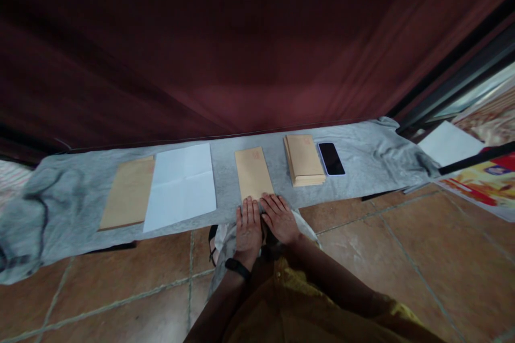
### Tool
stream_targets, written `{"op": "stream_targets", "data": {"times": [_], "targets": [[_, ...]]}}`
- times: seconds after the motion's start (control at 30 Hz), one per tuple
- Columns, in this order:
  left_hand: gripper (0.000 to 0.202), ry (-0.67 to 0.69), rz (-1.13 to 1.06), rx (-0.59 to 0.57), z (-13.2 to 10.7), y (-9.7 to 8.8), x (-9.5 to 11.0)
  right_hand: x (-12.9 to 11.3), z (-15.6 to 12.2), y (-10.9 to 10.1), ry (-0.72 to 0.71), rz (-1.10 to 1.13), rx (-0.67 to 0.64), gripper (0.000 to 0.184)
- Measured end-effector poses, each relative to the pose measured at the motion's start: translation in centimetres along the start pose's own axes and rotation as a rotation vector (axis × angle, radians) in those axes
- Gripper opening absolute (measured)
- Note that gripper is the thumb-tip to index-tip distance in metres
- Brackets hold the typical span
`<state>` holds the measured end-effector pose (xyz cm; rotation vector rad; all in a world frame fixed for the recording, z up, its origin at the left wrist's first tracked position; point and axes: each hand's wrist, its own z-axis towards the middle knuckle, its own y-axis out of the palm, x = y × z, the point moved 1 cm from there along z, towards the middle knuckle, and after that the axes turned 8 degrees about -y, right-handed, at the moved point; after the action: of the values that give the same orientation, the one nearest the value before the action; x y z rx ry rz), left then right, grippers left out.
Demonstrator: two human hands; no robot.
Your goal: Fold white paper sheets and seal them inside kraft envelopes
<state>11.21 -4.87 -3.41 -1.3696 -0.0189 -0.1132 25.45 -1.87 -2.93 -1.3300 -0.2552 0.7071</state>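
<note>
My left hand [248, 226] and my right hand [279, 217] lie side by side, fingers stretched flat, at the near edge of a grey cloth [364, 150] spread on the floor. Their fingertips rest on the near end of a single brown envelope [253, 172]. Neither hand holds anything. A black band sits on my left wrist. To the right of the envelope lies a stack of brown envelopes [304, 159], and beside it a dark phone [331, 158]. To the left lies an unfolded white sheet [182, 185], partly covering a larger brown envelope [129, 192].
A dark red curtain [225, 48] hangs behind the cloth. Brown floor tiles [402, 246] surround me. At the right are a white sheet [447, 142], a colourful printed paper [488, 182] and a dark door frame [462, 72].
</note>
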Motion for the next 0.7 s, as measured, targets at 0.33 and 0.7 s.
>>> {"op": "stream_targets", "data": {"times": [0.33,0.7], "targets": [[0.063,-0.026,0.001,-0.008,-0.2,-0.8,0.0,1.3,-1.0,0.1,0.029,-0.050,0.010,0.057],[0.065,-0.062,0.017,-0.023,-0.3,-2.1,-0.7,1.9,-1.5,0.2,0.043,-0.044,0.058,0.057]]}}
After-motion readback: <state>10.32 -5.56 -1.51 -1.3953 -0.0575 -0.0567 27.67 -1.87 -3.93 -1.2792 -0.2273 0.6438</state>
